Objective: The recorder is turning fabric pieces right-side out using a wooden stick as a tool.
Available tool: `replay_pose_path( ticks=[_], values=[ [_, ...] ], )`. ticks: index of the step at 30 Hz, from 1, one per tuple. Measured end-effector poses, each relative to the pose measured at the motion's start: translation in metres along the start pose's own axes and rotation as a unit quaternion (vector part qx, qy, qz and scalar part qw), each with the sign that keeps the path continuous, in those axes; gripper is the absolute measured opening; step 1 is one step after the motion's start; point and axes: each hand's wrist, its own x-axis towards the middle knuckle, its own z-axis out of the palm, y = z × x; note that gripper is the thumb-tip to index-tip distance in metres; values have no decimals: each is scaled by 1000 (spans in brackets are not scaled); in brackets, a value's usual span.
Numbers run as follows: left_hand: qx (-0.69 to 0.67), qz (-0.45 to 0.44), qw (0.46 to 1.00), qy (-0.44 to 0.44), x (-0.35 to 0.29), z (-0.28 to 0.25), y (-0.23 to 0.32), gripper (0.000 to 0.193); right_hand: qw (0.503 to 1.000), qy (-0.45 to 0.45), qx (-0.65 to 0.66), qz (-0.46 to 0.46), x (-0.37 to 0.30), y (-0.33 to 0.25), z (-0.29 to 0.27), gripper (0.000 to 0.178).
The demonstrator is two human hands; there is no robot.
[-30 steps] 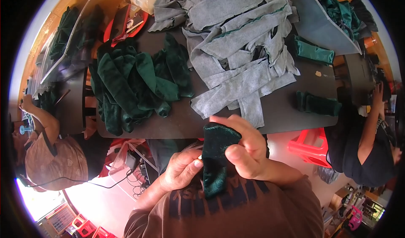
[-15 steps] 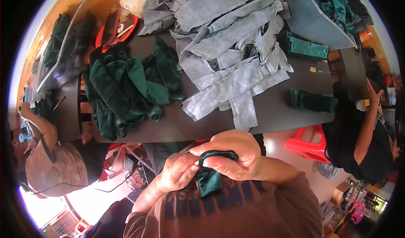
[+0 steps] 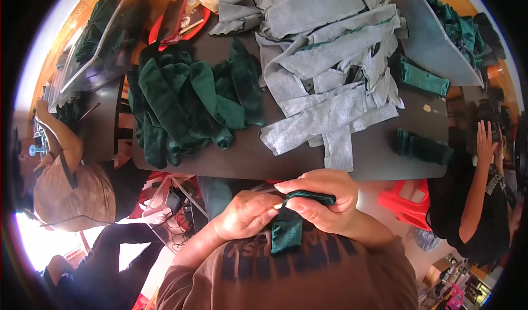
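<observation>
Dark green velvet strip (image 3: 286, 237), lower centre of the frame: the right hand (image 3: 325, 199) pinches its folded upper part between thumb and fingers. The left hand (image 3: 246, 215) presses thumb and fingertips together at its edge, apparently working that edge; the next move likely calls for steady tension.

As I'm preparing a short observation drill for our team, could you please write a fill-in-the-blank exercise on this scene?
1. The cloth between the left hand and the right hand is dark ____.
2. On the table, the dark velvety pile lies to the ____ of the grey strips.
3. The plastic stool by the table's right end is ____.
4. The wearer's shirt, below the hands, is ____.

Missing words: green; left; red; brown.
</observation>
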Motion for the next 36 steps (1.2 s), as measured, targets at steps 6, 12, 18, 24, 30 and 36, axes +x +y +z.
replay_pose_path(
  ticks=[6,12,18,24,30,36],
  values=[
    [-70,-54,996,0,-3,3,-2,16,992,107,37,-52,-7,10,9,56],
    [-95,-69,993,6,-8,6,-3,18,983,161,41,-82,-16,21,14,61],
    [-135,-59,989,28,-12,15,-8,20,984,148,-34,-89,-19,22,15,51],
    [-215,-106,971,-1,-10,14,-4,24,980,160,-66,-97,-22,25,16,46],
    [-226,-131,965,-15,-12,8,-2,25,980,186,3,-75,-22,25,16,44],
    [-229,-134,964,-22,-13,5,-2,24,980,196,13,-43,-21,20,18,42]
  ],
)
